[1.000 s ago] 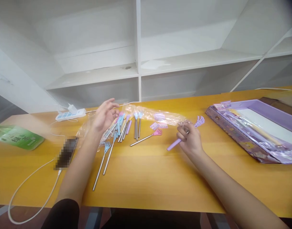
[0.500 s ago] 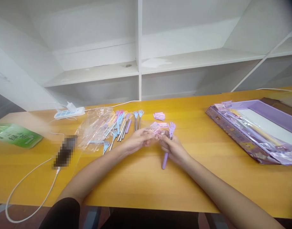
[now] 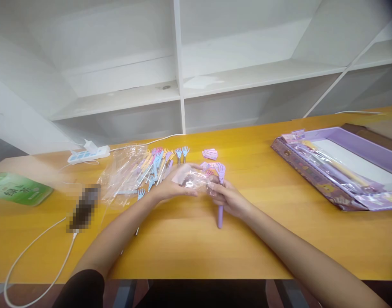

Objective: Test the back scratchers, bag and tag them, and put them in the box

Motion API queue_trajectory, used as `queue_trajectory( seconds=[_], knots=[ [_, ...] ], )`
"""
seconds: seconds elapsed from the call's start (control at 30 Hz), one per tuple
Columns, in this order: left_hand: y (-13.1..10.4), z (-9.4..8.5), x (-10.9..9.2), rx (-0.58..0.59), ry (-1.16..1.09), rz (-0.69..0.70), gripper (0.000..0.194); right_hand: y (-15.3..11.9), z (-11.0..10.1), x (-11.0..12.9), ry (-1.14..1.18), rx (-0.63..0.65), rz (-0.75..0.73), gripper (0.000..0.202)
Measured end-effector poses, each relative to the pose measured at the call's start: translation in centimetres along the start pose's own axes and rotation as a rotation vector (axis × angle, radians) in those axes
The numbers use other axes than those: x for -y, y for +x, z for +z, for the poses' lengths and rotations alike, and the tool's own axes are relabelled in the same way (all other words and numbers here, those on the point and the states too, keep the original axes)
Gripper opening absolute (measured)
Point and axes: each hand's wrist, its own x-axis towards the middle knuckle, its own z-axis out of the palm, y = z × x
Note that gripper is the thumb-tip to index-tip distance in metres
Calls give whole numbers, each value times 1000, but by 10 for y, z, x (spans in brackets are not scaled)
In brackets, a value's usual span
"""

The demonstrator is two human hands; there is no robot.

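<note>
My right hand point(image 3: 229, 197) is closed around a purple back scratcher point(image 3: 220, 216), its claw head up and its handle pointing down toward me. Between that hand's thumb and finger the edge of a clear plastic bag point(image 3: 196, 180) is pinched too. My left hand point(image 3: 175, 186) is spread at the bag's other side, thumb apart from the fingers, with the crinkled film lying between them. Just behind the hands lie pink printed cards point(image 3: 210, 153); some are partly covered by the scratcher head.
Several colourful back scratchers point(image 3: 157, 164) lie left of my hands, beside a heap of clear bags point(image 3: 122, 173). A power strip point(image 3: 89, 155), a green bottle point(image 3: 21, 189) and a cabled, blurred-out device point(image 3: 84, 208) are further left. To the right sits a purple display box point(image 3: 317, 175) holding packaged items.
My left hand has opened from its pinch and spread out around the bag, which now shows wider. My right hand keeps the scratcher. The whole view has shifted slightly.
</note>
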Motion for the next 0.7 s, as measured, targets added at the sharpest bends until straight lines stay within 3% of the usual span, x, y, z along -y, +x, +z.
queue_trajectory(
  seconds=[0.23,0.4,0.57,0.7],
  knots=[
    [3,2,-1,-78,84,123,67,-2,4,5,-27,-34,8,51],
    [1,5,-3,-123,36,8,59,-2,8,9,-69,-107,-1,52],
    [1,8,2,-133,22,34,67,0,9,9,-101,-148,-14,54],
    [0,9,-1,-88,127,23,56,1,6,7,-135,-140,-4,57]
  ],
)
